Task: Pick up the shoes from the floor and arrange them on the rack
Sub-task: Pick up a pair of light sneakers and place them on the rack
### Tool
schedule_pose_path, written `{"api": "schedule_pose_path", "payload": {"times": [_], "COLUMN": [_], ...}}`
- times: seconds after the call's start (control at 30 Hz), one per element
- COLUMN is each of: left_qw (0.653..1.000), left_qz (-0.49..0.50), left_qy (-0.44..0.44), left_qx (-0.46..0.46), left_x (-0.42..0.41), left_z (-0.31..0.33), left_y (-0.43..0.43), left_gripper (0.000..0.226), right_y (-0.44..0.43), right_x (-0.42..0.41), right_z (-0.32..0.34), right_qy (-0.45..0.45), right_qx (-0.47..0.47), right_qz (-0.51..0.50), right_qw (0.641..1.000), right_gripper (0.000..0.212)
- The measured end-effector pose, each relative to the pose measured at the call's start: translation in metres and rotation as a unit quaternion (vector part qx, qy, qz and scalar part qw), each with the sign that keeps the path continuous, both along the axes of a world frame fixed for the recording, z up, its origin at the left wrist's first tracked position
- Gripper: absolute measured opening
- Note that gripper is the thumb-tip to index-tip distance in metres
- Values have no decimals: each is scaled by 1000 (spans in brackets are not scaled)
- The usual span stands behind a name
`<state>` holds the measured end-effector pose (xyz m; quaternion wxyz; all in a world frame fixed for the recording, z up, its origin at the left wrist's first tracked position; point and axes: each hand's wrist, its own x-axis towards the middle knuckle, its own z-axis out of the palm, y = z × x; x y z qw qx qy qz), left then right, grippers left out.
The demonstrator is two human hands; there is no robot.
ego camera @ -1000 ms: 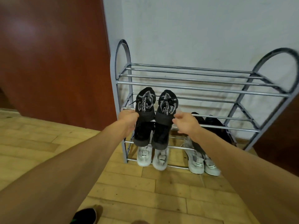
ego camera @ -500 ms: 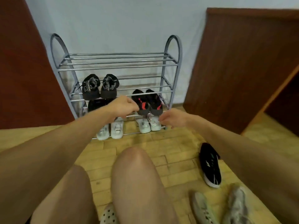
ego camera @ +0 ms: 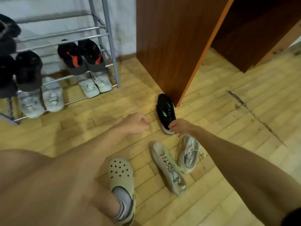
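A black sneaker with green marks and a white sole (ego camera: pixel 165 110) lies on the wooden floor beside the brown cabinet corner. My right hand (ego camera: pixel 180 127) rests on its heel end, fingers curled at the collar. My left hand (ego camera: pixel 136 123) hovers just left of it, loosely fisted and holding nothing. Two pale grey sneakers (ego camera: pixel 168 167) (ego camera: pixel 189 154) lie on the floor below my right hand. The grey metal rack (ego camera: pixel 108 38) stands at upper left, holding black shoes with red marks (ego camera: pixel 79 56), black shoes (ego camera: pixel 27 69) and white sneakers (ego camera: pixel 91 85) (ego camera: pixel 42 98).
A brown wooden cabinet (ego camera: pixel 171 46) stands right of the rack, its corner touching the black sneaker's toe. My own foot in a beige clog (ego camera: pixel 121 175) is planted at bottom centre. My bare leg fills the lower left. Wood floor stretches right.
The view has swung down and right from the rack to the floor. Both hands left the rack; my right hand has come down onto the black sneaker's heel.
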<state>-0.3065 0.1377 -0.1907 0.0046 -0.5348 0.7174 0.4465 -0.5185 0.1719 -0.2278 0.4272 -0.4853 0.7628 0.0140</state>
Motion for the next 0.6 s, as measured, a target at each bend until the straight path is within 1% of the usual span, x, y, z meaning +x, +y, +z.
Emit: {"api": "schedule_pose_path", "payload": {"times": [0.07,0.1,0.17,0.23,0.27,0.33,0.4,0.47,0.53,0.6], "left_qw": [999,999,996,991,988,984,985,987,988,990], "left_qz": [19,18,-4,-42,-62,-77,-70,-62,-62,-62], "left_qy": [-7,-25,-68,-98,-111,-127,-128,-125,-117,-94], "left_qx": [33,45,66,82,87,93,88,82,78,79], "left_x": [-1,1,5,11,12,14,14,11,7,7], "left_z": [-33,-46,-67,-75,-78,-79,-80,-80,-79,-79], "left_y": [17,23,30,29,25,18,12,10,10,13], "left_gripper": [28,30,28,23,25,29,28,25,25,27], "right_y": [17,25,44,62,69,79,81,80,79,78], "right_x": [-6,-8,-10,-8,-7,-2,5,10,10,9], "right_z": [-37,-54,-88,-114,-126,-144,-154,-163,-169,-167], "right_qy": [27,47,72,85,91,109,135,157,165,149], "right_qx": [42,53,78,82,84,92,111,129,130,121], "right_qz": [5,0,-29,-53,-44,7,33,36,18,-17], "right_qw": [999,997,994,992,991,990,984,979,978,981], "right_gripper": [37,37,38,44,44,39,36,36,35,35]}}
